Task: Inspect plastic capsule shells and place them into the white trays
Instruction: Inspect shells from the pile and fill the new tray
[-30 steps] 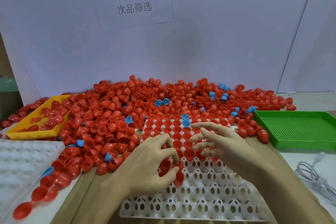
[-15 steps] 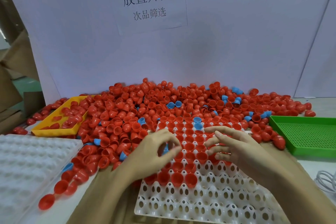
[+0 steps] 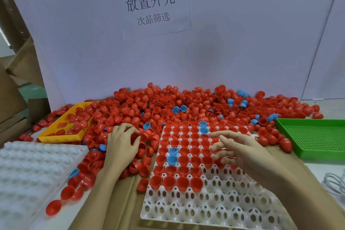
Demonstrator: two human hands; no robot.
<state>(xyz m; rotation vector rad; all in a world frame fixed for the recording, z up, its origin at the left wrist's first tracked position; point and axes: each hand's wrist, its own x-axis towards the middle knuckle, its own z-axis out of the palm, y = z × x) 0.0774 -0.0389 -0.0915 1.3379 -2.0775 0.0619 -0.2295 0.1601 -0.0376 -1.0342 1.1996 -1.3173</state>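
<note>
A white tray (image 3: 214,209) with egg-shaped holes lies in front of me. Its far rows hold red capsule shells (image 3: 184,162) and a few blue shells (image 3: 171,158), open side up; the near rows are bare. A big pile of loose red shells (image 3: 186,102) lies behind and to the left of it. My left hand (image 3: 121,143) is on the pile just left of the tray, with fingers and thumb curled round red shells. My right hand (image 3: 235,147) hovers over the filled right part of the tray, fingers spread and slightly bent, holding nothing that I can see.
A second white tray (image 3: 33,170) lies at the near left. A yellow tray (image 3: 59,137) with red shells sits at the far left, a green perforated tray (image 3: 313,136) at the right. A white cable (image 3: 334,183) lies near right. A white board with a paper sign (image 3: 153,5) stands behind.
My left hand has left the tray and moved left and away into the loose pile, closing on shells. More cups in the tray's front filled row hold red shells. The right hand stays over the tray.
</note>
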